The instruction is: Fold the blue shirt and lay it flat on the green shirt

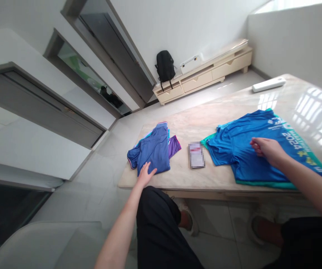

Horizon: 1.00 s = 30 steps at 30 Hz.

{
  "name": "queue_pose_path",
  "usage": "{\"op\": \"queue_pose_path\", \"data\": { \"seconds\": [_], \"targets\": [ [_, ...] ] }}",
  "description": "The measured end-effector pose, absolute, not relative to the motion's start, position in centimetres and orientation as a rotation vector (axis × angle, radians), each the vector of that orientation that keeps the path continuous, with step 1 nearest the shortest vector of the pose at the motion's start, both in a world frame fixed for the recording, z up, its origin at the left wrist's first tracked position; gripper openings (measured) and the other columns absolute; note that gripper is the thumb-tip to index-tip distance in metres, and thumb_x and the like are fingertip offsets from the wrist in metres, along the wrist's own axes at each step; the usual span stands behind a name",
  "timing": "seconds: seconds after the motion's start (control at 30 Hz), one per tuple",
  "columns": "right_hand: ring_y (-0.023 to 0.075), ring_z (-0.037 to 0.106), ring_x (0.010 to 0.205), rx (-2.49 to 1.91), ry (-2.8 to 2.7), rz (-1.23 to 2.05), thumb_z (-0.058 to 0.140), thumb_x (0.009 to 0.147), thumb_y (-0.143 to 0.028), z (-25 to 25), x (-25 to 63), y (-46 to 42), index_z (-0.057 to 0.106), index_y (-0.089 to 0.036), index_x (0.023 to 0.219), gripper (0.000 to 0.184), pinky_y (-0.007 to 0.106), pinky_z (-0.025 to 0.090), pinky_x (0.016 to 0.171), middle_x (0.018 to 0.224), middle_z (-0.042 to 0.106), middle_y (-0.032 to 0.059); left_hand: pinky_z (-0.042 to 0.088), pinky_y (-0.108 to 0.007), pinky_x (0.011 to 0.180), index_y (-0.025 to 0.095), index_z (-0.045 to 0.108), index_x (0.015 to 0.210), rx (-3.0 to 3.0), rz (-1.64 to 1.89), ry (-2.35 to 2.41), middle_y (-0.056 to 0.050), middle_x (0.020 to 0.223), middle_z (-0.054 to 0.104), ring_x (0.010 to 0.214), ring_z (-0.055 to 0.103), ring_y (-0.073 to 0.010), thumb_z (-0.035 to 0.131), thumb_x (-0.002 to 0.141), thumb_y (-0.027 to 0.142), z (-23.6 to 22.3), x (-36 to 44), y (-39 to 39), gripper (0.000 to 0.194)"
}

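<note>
On the left of the table lies a folded navy polo shirt (155, 147), stacked over other garments. My left hand (146, 174) rests on its near edge with the fingers spread. A purple garment (174, 147) with a pink edge sticks out from beneath that stack. To the right, a blue T-shirt (247, 142) with white "2024" print is spread flat over a green garment (278, 184). Over the blue T-shirt is my right hand (265, 149), its fingers curled into a loose fist. No cloth shows gathered in that fist.
A blurred-out phone-sized object (196, 155) lies on the marble-topped table (188, 123) between the two piles. Near the far edge sits a long white object (269, 84). Beyond the table, a black backpack (165, 66) stands on a low cream cabinet (200, 78).
</note>
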State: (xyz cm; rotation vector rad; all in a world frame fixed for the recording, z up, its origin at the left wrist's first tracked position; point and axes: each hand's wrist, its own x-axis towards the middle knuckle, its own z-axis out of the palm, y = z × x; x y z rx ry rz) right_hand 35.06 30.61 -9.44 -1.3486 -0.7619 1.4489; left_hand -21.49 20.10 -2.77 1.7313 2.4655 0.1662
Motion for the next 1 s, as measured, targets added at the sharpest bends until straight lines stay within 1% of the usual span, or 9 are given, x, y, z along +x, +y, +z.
{"op": "queue_pose_path", "data": {
  "seconds": [0.07,0.17,0.33,0.43,0.53,0.63,0.73,0.87,1.0],
  "targets": [
    [0.0063,0.032,0.046,-1.35,-0.78,1.436,0.067,0.081,-0.033,-9.5,34.9,30.6,0.061,-0.016,0.071,0.021,0.02,0.022,0.039,0.057,0.042,-0.003,0.04,-0.034,0.114,0.022,0.057,0.14,1.685,0.166,2.442,-0.01,0.157,0.05,0.146,0.045,-0.0263,0.071,0.086,0.038,-4.1,-22.2,19.2,0.058],
    [0.007,0.032,0.045,-1.371,-0.811,1.4,0.067,0.079,-0.036,-9.6,34.8,30.8,0.061,-0.017,0.072,0.021,0.021,0.022,0.04,0.057,0.041,-0.0032,0.04,-0.031,0.114,0.025,0.06,0.137,1.646,0.214,2.426,-0.006,0.157,0.05,0.143,0.048,-0.0232,0.069,0.087,0.034,-5.2,-23.1,19.0,0.051],
    [0.0101,0.033,0.047,-1.456,-0.935,1.218,0.063,0.079,-0.043,-9.1,34.4,31.1,0.059,-0.019,0.073,0.026,0.026,0.025,0.043,0.055,0.041,-0.003,0.037,-0.032,0.117,0.025,0.067,0.126,1.62,0.302,2.381,-0.003,0.157,0.05,0.143,0.048,-0.0231,0.075,0.078,0.025,-5.6,-24.7,19.3,0.049],
    [0.0143,0.045,0.056,-1.53,-1.049,0.934,0.06,0.083,-0.047,-8.2,34.5,31.0,0.063,-0.019,0.077,0.029,0.028,0.034,0.051,0.063,0.052,0.0014,0.037,-0.032,0.117,0.024,0.072,0.113,1.616,0.381,2.373,-0.002,0.152,0.056,0.139,0.052,-0.0222,0.072,0.077,0.017,-5.9,-25.3,19.5,0.037],
    [0.0182,0.055,0.071,-1.604,-1.18,0.72,0.057,0.086,-0.047,-7.8,35.0,31.0,0.068,-0.02,0.079,0.03,0.029,0.038,0.063,0.075,0.063,0.0046,0.038,-0.032,0.116,0.022,0.073,0.089,1.607,0.471,2.364,-0.003,0.143,0.064,0.134,0.057,-0.0219,0.068,0.078,0.014,-6.2,-25.6,19.7,0.014],
    [0.0192,0.055,0.063,-1.71,-1.314,0.769,0.058,0.084,-0.042,-8.7,35.4,31.6,0.069,-0.019,0.07,0.029,0.03,0.036,0.061,0.065,0.064,0.004,0.038,-0.033,0.115,0.02,0.069,0.074,1.581,0.573,2.349,-0.005,0.135,0.069,0.128,0.061,-0.0218,0.066,0.079,0.014,-6.3,-25.7,19.7,0.009],
    [0.0196,0.053,0.054,-1.807,-1.432,0.924,0.063,0.078,-0.037,-10.1,35.5,32.3,0.069,-0.018,0.061,0.026,0.031,0.031,0.056,0.054,0.061,0.0029,0.042,-0.035,0.111,0.02,0.068,0.072,1.526,0.7,2.33,-0.005,0.123,0.074,0.118,0.065,-0.023,0.067,0.077,0.015,-6.1,-25.6,19.6,0.007],
    [0.0194,0.053,0.056,-1.847,-1.436,0.974,0.058,0.083,-0.037,-10.6,35.6,32.6,0.072,-0.017,0.069,0.028,0.031,0.031,0.058,0.056,0.062,0.0029,0.05,-0.039,0.1,0.02,0.068,0.074,1.408,0.929,2.284,-0.004,0.092,0.076,0.097,0.069,-0.0247,0.07,0.075,0.02,-5.3,-25.3,19.6,0.001],
    [0.0172,0.049,0.061,-1.801,-1.332,0.996,0.055,0.086,-0.036,-9.5,35.3,32.3,0.071,-0.014,0.076,0.028,0.032,0.031,0.061,0.06,0.06,0.0048,0.055,-0.038,0.084,0.019,0.064,0.079,1.231,1.249,2.143,-0.003,0.075,0.069,0.083,0.069,-0.0236,0.076,0.072,0.035,-3.4,-24.3,19.6,0.021]
  ]
}}
